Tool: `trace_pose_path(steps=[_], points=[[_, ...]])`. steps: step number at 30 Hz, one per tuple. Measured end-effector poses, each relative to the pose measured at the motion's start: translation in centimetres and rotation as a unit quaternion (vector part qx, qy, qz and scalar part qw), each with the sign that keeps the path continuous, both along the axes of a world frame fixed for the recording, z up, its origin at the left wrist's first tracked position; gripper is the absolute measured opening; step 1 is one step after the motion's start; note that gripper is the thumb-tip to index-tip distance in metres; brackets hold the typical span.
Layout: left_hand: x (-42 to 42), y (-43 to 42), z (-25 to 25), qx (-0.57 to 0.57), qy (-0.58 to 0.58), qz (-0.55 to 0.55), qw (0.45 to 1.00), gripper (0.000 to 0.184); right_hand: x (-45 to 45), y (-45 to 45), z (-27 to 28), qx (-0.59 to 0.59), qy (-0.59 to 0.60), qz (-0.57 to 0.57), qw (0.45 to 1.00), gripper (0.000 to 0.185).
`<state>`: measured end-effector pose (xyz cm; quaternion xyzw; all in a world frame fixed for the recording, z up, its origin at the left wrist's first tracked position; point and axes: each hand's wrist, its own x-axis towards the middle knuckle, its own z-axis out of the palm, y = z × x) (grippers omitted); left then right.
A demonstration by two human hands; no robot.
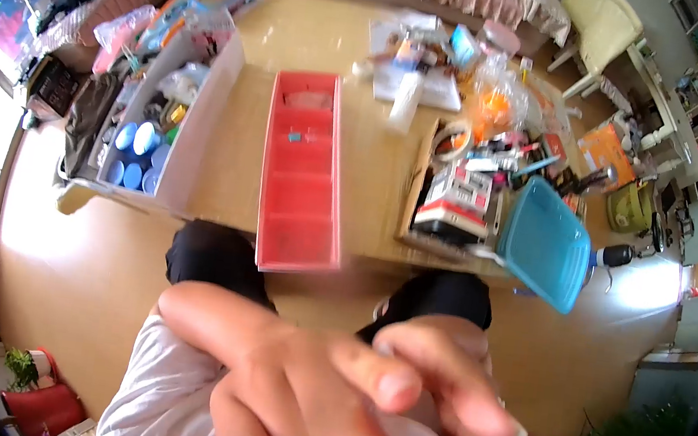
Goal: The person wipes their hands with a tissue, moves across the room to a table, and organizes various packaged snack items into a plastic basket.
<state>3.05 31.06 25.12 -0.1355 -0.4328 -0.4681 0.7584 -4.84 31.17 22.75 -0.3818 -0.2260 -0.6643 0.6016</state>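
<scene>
Close to the camera, in front of my lap, my left hand (292,394) shows its back, with thumb and fingers stretched out. My right hand (455,379) is beside it on the right, its fingers extended and partly hidden at the bottom. The two hands overlap in view; whether they touch I cannot tell. Nothing visible is held in either one. Beyond them, a long pink divided tray (293,191) lies at the table's near edge. One compartment contains a tiny teal piece (294,136), and something pale and clear lies at the far end.
A white bin (211,105) with blue-lidded containers stands left on the table (303,21). To the right are a cardboard box (410,199) of small goods, a blue plastic tray (546,247), a white tube (405,103) and clear plastic packaging (501,93).
</scene>
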Motion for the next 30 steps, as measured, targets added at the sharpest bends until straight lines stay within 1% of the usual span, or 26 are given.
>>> trace_pose_path(steps=[2,5,8,12,14,18,22,30], points=[[0.2,-0.7,-1.3,-0.034,-0.002,0.010,0.999,0.030,0.8,0.9,-0.7,0.054,0.032,-0.049,0.997,0.034],[-0.2,-1.1,-2.1,-0.073,-0.001,0.017,0.997,0.029,1.3,2.0,-0.9,0.097,0.064,-0.089,0.989,0.033],[-0.6,-1.5,-2.5,-0.106,-0.006,0.028,0.994,0.029,2.1,1.9,0.4,0.131,0.086,-0.114,0.981,0.031],[-1.5,-1.4,-2.9,-0.142,-0.001,0.040,0.989,0.028,2.0,2.9,0.2,0.177,0.125,-0.135,0.967,0.029],[-1.9,-1.2,-2.9,-0.150,0.006,0.040,0.988,0.028,0.8,4.2,-0.6,0.209,0.143,-0.153,0.955,0.028],[-1.8,-0.8,-3.2,-0.163,0.007,0.019,0.986,0.027,0.1,5.5,-0.2,0.292,0.161,-0.186,0.924,0.026],[-1.8,-0.6,-3.7,-0.163,0.003,0.000,0.987,0.026,-0.2,6.2,-0.1,0.355,0.173,-0.195,0.898,0.024],[-2.1,-0.5,-4.0,-0.158,0.003,-0.030,0.987,0.025,-0.5,7.0,-0.3,0.411,0.181,-0.212,0.868,0.020]])
